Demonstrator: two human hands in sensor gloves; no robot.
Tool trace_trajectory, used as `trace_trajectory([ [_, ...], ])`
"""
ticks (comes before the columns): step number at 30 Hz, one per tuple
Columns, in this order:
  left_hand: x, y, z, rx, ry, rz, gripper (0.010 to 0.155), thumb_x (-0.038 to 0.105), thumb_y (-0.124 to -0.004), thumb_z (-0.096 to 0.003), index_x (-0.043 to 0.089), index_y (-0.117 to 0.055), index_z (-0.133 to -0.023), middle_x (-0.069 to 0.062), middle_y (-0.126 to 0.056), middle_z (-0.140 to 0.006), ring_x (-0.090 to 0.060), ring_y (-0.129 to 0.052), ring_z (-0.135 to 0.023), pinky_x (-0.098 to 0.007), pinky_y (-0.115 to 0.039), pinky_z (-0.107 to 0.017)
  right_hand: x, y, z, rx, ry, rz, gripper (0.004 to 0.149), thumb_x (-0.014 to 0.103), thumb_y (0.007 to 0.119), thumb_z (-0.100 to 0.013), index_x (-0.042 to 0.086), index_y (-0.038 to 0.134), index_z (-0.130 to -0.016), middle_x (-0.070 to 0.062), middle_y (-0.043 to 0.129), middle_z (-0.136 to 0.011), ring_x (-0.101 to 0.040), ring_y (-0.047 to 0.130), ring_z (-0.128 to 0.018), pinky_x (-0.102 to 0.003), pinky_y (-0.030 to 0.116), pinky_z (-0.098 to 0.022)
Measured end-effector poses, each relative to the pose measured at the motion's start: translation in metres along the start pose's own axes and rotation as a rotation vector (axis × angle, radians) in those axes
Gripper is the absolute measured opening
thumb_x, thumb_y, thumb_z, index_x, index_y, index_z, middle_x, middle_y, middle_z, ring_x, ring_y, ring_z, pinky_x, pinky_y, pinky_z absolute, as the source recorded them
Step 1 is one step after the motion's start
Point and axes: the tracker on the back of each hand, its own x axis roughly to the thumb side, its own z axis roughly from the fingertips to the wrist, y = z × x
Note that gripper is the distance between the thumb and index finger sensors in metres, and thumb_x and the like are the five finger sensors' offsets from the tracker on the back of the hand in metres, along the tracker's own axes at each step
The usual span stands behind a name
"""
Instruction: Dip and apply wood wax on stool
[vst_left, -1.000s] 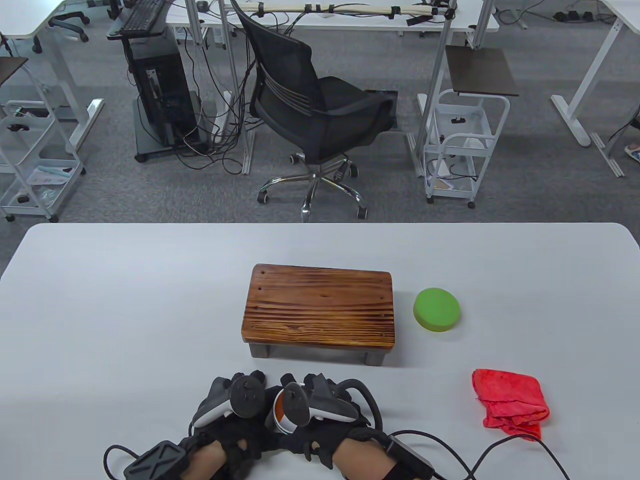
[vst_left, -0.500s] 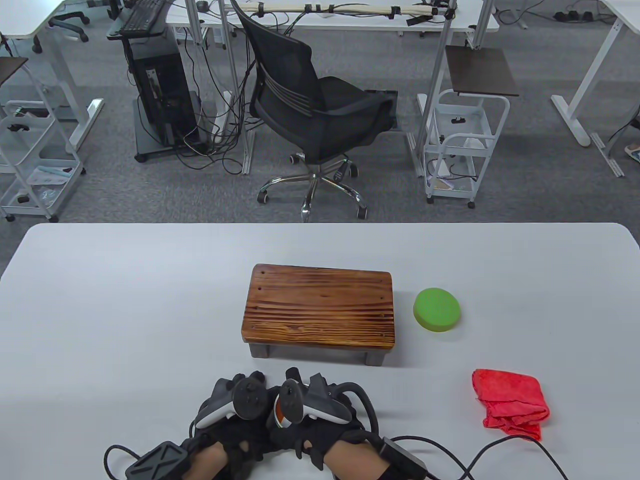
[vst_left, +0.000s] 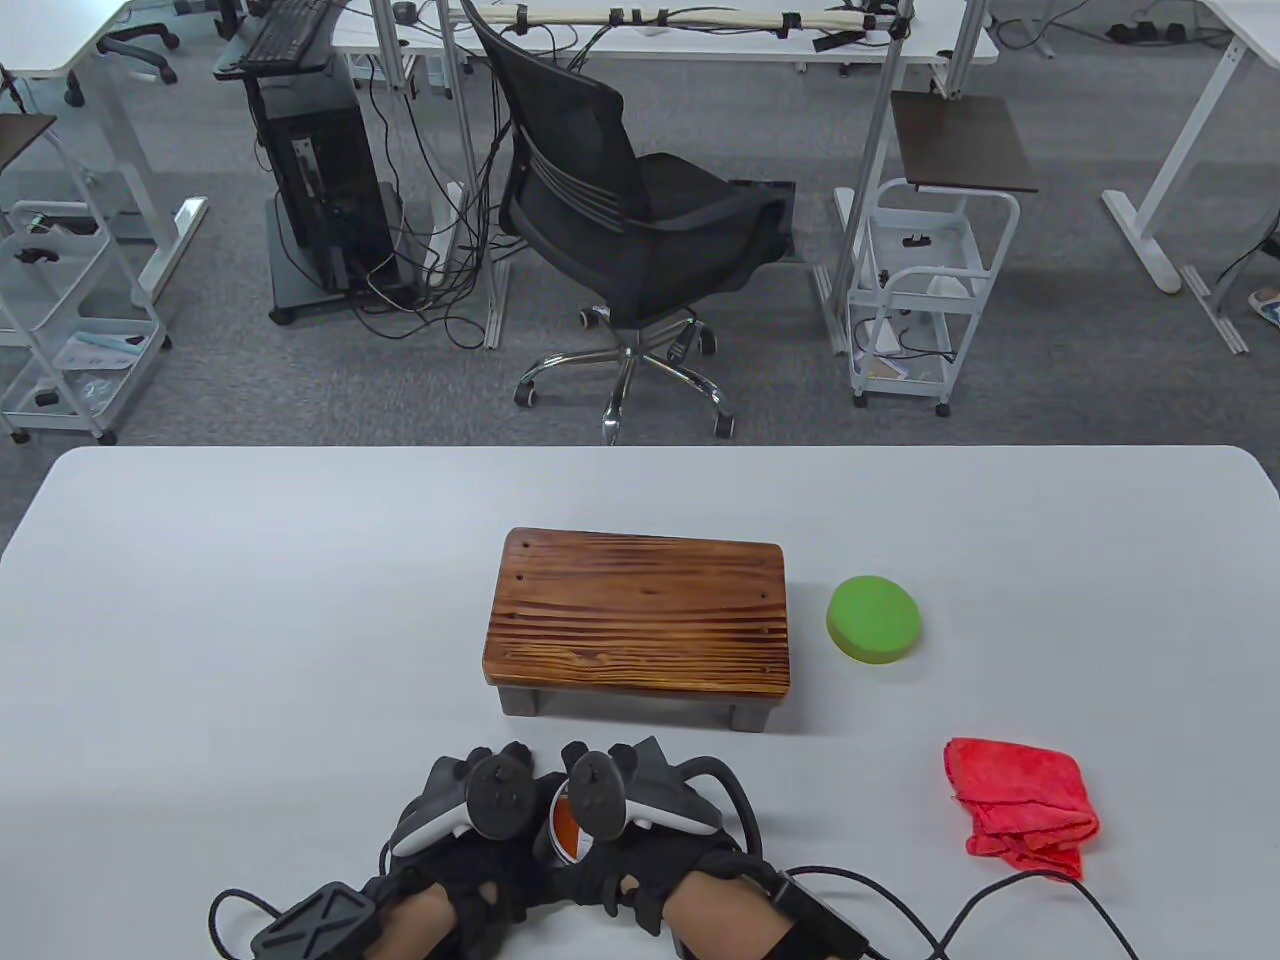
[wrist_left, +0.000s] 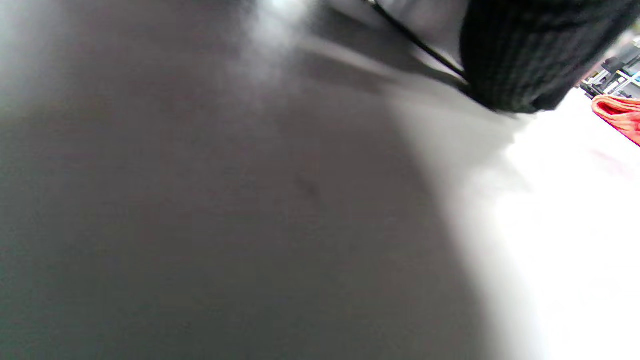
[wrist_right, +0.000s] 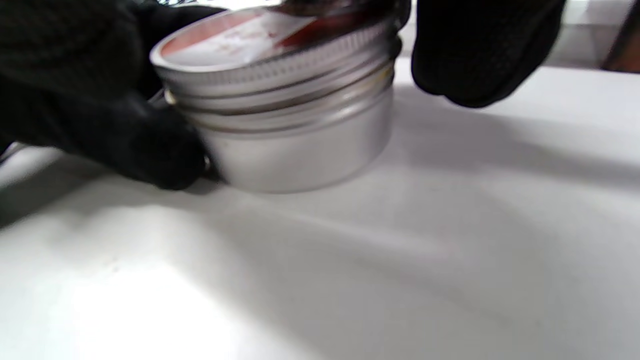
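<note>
Early stage. Wax tin (wrist_right: 280, 100) sits bottom centre of the table view, lid seemingly not off yet. Left hand (vst_left: 465, 850) grips the tin body, right hand (vst_left: 640, 850) is curled over the lid, probably unscrewing. Stool (vst_left: 640, 620) mid-frame, looks unwaxed. Green sponge (vst_left: 875, 618) right of it and red cloth (vst_left: 1020, 805) lower right, both untouched. Dipping and applying all remain.

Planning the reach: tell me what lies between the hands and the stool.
Only bare table, in the table view. The hands, left and right, hold the tin just before the stool.
</note>
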Motion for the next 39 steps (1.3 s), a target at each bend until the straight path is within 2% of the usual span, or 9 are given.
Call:
trace_trajectory([
  [4,0.0003,-0.0001,-0.0001,-0.001,0.002,-0.007,0.093,0.066,-0.081,-0.0506,0.031,-0.020,-0.111,-0.024,0.013,-0.113,-0.058,0.014,-0.093,-0.080,-0.005,-0.057,0.0057,0.0000,0.0002,-0.008,0.083,0.075,0.101,0.081,0.076,-0.049,0.022,0.025,-0.113,-0.014,0.043,-0.108,-0.049,0.079,-0.083,-0.054,0.088,-0.052],
  [13,0.0033,-0.0021,-0.0005,-0.008,-0.011,-0.017,0.092,0.064,-0.082,-0.0508,0.032,-0.020,-0.111,-0.024,0.013,-0.113,-0.058,0.014,-0.093,-0.081,-0.005,-0.057,0.0086,0.0020,-0.0036,-0.023,0.019,0.067,0.097,0.073,0.081,-0.048,0.021,0.031,-0.112,-0.012,0.049,-0.104,-0.052,0.079,-0.081,-0.053,0.087,-0.053],
  [18,0.0037,-0.0024,-0.0007,-0.008,-0.013,-0.014,0.092,0.064,-0.081,-0.0511,0.032,-0.021,-0.112,-0.024,0.013,-0.113,-0.058,0.014,-0.093,-0.081,-0.004,-0.057,0.0081,0.0021,-0.0059,0.000,-0.041,0.070,0.095,0.069,0.083,-0.048,0.021,0.032,-0.112,-0.011,0.046,-0.105,-0.057,0.074,-0.086,-0.055,0.085,-0.056],
  [23,0.0039,-0.0028,-0.0007,-0.009,-0.014,-0.018,0.092,0.065,-0.082,-0.0508,0.032,-0.020,-0.111,-0.024,0.013,-0.113,-0.058,0.014,-0.093,-0.081,-0.005,-0.057,0.0028,0.0030,-0.0052,0.064,-0.084,0.010,0.094,0.064,0.085,-0.050,0.021,0.030,-0.112,-0.009,0.039,-0.109,-0.058,0.057,-0.098,-0.058,0.077,-0.064],
  [26,0.0039,-0.0030,-0.0005,-0.010,-0.013,-0.017,0.092,0.065,-0.081,-0.0512,0.033,-0.020,-0.111,-0.024,0.013,-0.113,-0.058,0.014,-0.093,-0.080,-0.004,-0.057,0.0024,0.0031,-0.0014,0.042,-0.057,0.004,0.102,0.073,0.085,-0.048,0.020,0.027,-0.113,-0.013,0.038,-0.110,-0.058,0.058,-0.097,-0.058,0.078,-0.063],
  [30,0.0039,-0.0031,-0.0004,-0.009,-0.013,-0.019,0.092,0.065,-0.081,-0.0512,0.033,-0.020,-0.111,-0.024,0.013,-0.113,-0.058,0.014,-0.093,-0.081,-0.005,-0.057,0.0069,0.0031,-0.0011,0.027,0.034,0.084,0.104,0.079,0.081,-0.046,0.021,0.026,-0.113,-0.015,0.041,-0.109,-0.055,0.067,-0.090,-0.055,0.083,-0.057],
  [34,0.0035,-0.0030,-0.0004,-0.009,-0.010,-0.017,0.091,0.065,-0.081,-0.0514,0.034,-0.020,-0.111,-0.024,0.014,-0.113,-0.058,0.014,-0.093,-0.081,-0.004,-0.057,0.0109,0.0039,-0.0023,0.024,0.030,0.080,0.101,0.075,0.081,-0.048,0.018,0.028,-0.112,-0.014,0.046,-0.104,-0.050,0.070,-0.085,-0.050,0.084,-0.055],
  [39,0.0039,-0.0030,-0.0005,-0.011,-0.012,-0.017,0.090,0.064,-0.081,-0.0517,0.034,-0.020,-0.111,-0.024,0.014,-0.113,-0.058,0.014,-0.093,-0.081,-0.004,-0.057,0.0091,0.0023,-0.0031,-0.008,0.000,0.106,0.095,0.073,0.080,-0.048,0.022,0.032,-0.112,-0.010,0.050,-0.104,-0.045,0.071,-0.088,-0.049,0.081,-0.059],
])
